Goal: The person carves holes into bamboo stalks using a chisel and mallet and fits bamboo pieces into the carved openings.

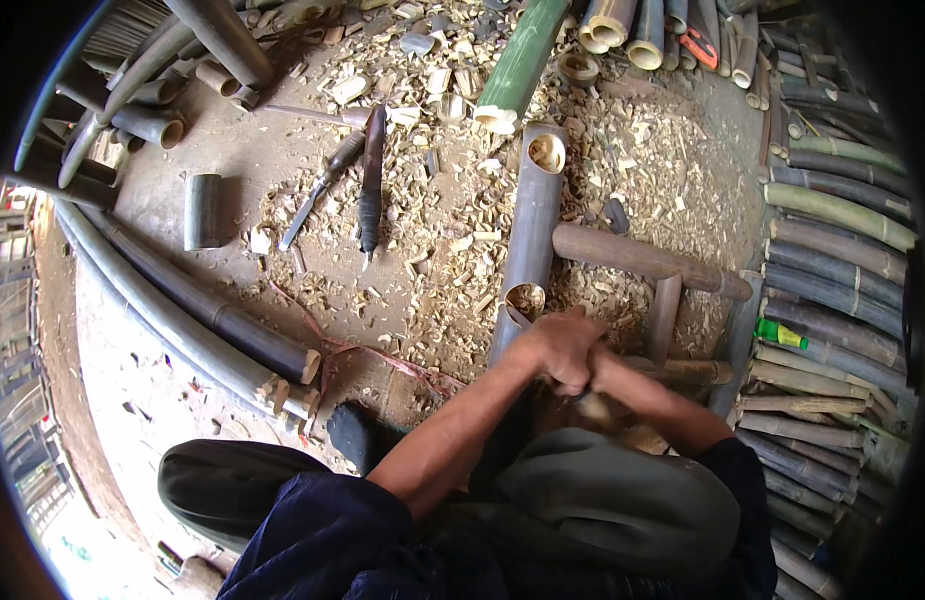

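A grey bamboo pole (531,215) lies lengthwise in front of me, with two cut openings in its upper side. Right beside the nearer opening (525,298), my left hand (554,345) is closed, pressed together with my right hand (589,366), also closed. What they grip is mostly hidden by the fingers. A thin grey edge shows at the opening's near rim, and a blurred brownish shape sits below the hands. The farther opening (546,153) has a pale, freshly cut inside. A brown bamboo crosspiece (647,258) joins the pole from the right.
Wood chips cover the ground. A chisel (325,185) and a dark-handled tool (371,190) lie left of the pole, near a short bamboo piece (203,212). Beyond the pole is a green bamboo (522,60). Stacked bamboo (832,250) lines the right, with a red-handled saw (698,46) behind.
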Demonstrator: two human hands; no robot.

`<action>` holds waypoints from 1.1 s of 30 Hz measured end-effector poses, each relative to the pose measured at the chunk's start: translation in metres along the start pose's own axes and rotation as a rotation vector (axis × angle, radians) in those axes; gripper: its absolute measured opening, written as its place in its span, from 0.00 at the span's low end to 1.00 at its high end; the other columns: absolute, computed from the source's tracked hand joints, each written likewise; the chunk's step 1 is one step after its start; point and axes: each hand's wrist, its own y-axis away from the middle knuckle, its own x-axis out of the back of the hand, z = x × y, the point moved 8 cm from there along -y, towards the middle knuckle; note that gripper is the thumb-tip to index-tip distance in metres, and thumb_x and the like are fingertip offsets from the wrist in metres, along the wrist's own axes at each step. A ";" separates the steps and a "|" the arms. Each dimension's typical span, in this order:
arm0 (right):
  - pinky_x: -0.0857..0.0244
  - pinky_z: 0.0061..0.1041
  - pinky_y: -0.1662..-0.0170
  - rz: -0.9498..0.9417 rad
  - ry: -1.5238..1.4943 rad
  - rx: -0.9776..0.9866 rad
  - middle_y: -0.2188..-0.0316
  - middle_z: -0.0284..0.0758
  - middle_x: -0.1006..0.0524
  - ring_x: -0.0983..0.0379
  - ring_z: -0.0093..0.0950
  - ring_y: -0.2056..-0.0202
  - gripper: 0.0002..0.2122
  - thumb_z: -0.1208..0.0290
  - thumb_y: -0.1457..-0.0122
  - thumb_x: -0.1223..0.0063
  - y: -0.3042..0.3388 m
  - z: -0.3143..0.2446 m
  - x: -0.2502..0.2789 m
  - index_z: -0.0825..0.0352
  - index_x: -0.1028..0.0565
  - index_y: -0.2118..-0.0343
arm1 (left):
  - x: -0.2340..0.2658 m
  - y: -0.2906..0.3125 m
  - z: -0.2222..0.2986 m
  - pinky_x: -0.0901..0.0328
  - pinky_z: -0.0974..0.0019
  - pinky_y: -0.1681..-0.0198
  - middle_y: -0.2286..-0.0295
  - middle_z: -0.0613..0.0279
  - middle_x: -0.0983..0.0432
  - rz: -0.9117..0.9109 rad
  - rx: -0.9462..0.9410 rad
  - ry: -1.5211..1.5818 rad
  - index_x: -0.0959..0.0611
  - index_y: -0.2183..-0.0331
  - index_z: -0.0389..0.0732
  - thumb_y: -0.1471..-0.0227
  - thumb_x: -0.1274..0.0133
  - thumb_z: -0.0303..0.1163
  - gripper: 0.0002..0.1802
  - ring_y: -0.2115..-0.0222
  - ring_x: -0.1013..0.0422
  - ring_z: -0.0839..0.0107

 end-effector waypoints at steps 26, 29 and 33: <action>0.32 0.45 0.60 0.980 0.565 0.526 0.65 0.48 0.23 0.27 0.48 0.64 0.12 0.66 0.34 0.46 0.110 -0.091 0.099 0.71 0.29 0.60 | -0.117 0.167 -0.157 0.25 0.61 0.79 0.78 0.49 0.17 -0.632 0.534 0.034 0.17 0.75 0.29 0.44 0.48 0.36 0.18 0.83 0.21 0.62; 0.33 0.45 0.60 0.729 0.269 0.196 0.64 0.50 0.23 0.28 0.50 0.68 0.13 0.65 0.35 0.45 0.166 0.076 0.008 0.73 0.29 0.60 | -0.157 0.190 -0.181 0.25 0.60 0.80 0.77 0.49 0.18 -0.786 0.601 0.177 0.17 0.76 0.31 0.44 0.49 0.35 0.17 0.82 0.21 0.62; 0.33 0.44 0.58 0.979 -0.069 -0.201 0.63 0.50 0.24 0.28 0.49 0.66 0.15 0.65 0.36 0.43 0.171 0.200 -0.044 0.73 0.30 0.58 | -0.163 0.184 -0.176 0.24 0.60 0.79 0.78 0.52 0.18 -0.847 0.656 0.172 0.17 0.72 0.32 0.45 0.50 0.35 0.15 0.80 0.21 0.61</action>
